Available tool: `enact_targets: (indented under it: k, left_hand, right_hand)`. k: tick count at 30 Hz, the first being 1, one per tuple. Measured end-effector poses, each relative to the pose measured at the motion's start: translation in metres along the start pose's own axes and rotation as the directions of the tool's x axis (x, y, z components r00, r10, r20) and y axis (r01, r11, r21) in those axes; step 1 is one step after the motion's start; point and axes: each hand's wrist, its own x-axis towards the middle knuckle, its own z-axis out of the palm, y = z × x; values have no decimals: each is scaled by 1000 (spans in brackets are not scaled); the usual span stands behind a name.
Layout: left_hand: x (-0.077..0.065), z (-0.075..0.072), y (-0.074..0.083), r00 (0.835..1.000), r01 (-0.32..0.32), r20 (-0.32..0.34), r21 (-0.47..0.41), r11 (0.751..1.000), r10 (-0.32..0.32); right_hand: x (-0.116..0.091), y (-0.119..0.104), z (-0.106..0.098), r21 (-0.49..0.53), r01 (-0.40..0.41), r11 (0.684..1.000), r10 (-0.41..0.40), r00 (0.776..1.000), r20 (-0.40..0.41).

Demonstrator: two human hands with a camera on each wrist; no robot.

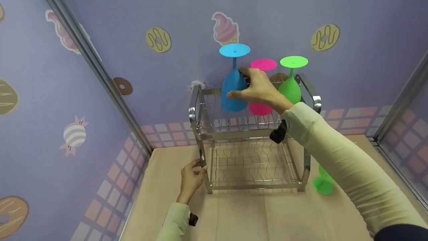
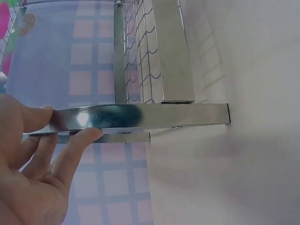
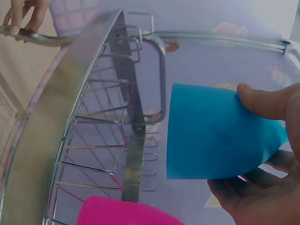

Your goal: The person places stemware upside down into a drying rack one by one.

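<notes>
My right hand (image 1: 259,87) grips a blue goblet (image 1: 233,90) by its bowl, thumb on one side and fingers on the other. The goblet is upside down, its round foot on top, over the left part of the rack's upper tier. In the right wrist view the blue bowl (image 3: 211,131) hangs above the wires. A pink goblet (image 1: 260,108) and a green goblet (image 1: 290,89) stand upside down on that tier, to the right. Low on the left, my left hand (image 1: 192,179) pinches the leg of the metal dish rack (image 1: 249,134) between thumb and fingers.
Another green goblet (image 1: 323,185) is on the table (image 1: 240,214) right of the rack, partly hidden by my right sleeve. The rack's lower wire tier (image 1: 250,164) sits below the upper one. A patterned wall (image 1: 180,67) rises close behind the rack.
</notes>
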Motion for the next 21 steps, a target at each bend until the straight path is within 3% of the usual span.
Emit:
enact_targets:
  k: [11, 21]
  left_hand:
    - [1, 0, 3, 1000, -9, 15, 21, 1000, 8]
    - [2, 0, 1, 999, -25, 34, 33, 999, 24]
  right_hand:
    - [18, 17, 20, -7, -50, 999, 50, 998, -26]
    - [17, 33, 39, 28, -100, 995, 100, 995, -4]
